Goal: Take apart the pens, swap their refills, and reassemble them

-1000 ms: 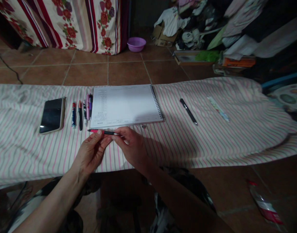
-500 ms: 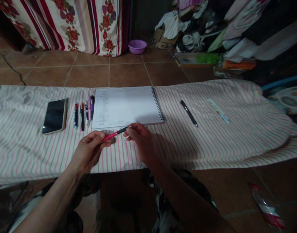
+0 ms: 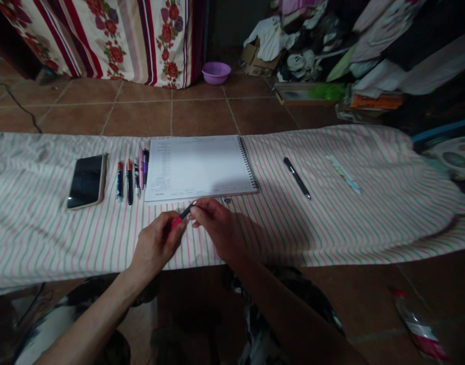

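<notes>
Both hands meet over the striped cloth, just below the spiral notebook point(image 3: 200, 166). My left hand point(image 3: 158, 246) is closed around the pink end of a pink-and-black pen point(image 3: 182, 215). My right hand point(image 3: 219, 228) pinches the pen's black end with thumb and fingertips. The pen slants up to the right between them, a little above the cloth. The notebook lies open on a white page with a printed table along its left edge.
A phone point(image 3: 86, 181) lies face up at the left, with several pens point(image 3: 132, 175) in a row beside the notebook. A black pen point(image 3: 296, 178) and a pale ruler point(image 3: 344, 174) lie to the right. A purple bowl point(image 3: 216, 72) and clutter stand on the tiled floor beyond.
The pen has swung from lying level to slanting up to the right. My left hand has slid right and closed further over its pink end. My right hand stays on the black end.
</notes>
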A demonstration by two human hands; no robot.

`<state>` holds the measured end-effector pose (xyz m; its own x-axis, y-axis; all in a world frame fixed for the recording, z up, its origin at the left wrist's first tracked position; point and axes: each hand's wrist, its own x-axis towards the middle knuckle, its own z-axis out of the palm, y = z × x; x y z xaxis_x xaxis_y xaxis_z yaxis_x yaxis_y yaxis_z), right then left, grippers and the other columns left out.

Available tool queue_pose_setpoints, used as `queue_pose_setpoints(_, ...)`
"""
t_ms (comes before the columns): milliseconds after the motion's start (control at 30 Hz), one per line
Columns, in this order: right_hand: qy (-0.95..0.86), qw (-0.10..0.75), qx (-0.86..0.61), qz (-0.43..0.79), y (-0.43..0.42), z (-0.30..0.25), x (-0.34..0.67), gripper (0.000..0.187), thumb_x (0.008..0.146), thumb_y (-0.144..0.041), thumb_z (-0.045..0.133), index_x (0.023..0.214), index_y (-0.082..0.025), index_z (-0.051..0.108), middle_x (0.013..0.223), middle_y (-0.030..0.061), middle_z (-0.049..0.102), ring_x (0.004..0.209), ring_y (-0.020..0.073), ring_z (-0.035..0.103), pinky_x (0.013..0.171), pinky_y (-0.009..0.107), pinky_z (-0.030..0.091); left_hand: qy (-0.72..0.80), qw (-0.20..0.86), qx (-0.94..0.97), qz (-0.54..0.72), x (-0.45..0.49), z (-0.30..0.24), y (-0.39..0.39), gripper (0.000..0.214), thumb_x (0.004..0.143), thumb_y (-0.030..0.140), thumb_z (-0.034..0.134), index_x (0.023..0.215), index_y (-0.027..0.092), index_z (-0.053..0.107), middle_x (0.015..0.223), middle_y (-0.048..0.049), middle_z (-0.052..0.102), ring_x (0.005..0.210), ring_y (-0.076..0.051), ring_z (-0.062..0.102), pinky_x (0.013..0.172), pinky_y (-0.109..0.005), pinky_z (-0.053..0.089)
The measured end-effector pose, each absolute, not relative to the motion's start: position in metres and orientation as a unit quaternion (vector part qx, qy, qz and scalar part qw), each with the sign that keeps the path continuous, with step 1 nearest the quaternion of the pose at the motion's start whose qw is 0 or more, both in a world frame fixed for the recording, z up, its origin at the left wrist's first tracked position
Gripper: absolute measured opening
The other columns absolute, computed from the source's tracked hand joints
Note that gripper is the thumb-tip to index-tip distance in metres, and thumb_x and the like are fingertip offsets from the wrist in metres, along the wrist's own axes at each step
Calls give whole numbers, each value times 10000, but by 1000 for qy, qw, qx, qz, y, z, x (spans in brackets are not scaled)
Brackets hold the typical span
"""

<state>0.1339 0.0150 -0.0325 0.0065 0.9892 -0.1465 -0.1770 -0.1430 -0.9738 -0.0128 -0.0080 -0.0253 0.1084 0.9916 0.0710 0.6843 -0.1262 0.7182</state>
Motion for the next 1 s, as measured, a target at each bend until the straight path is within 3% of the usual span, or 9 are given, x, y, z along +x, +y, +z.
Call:
queue_pose_setpoints(600,-386,502,-491,598,14,-33,132,110,688,-276,654,743,-181,659,691,-20,625,588,85,543,567,205,444,606,140,723,300,0,-28,-13,183,836,330,505,898,167,560,762,-36,624,635,-141,592,592,-240,439)
queue_pose_setpoints(800,-371,496,-508,599,13,-35,134,144,691,-304,660,774,-195,704,642,-24,619,612,101,537,611,225,423,597,152,722,314,0,-30,-14,198,842,297,492,958,180,601,803,-53,658,681,-156,615,634,-246,457)
queue_pose_setpoints(1000,-382,500,-511,585,13,-36,134,154,688,-329,653,771,-210,706,666,-13,626,650,130,553,611,242,438,603,239,674,353,1,-27,-13,200,814,293,528,927,189,655,788,-44,684,676,-163,621,641,-252,465)
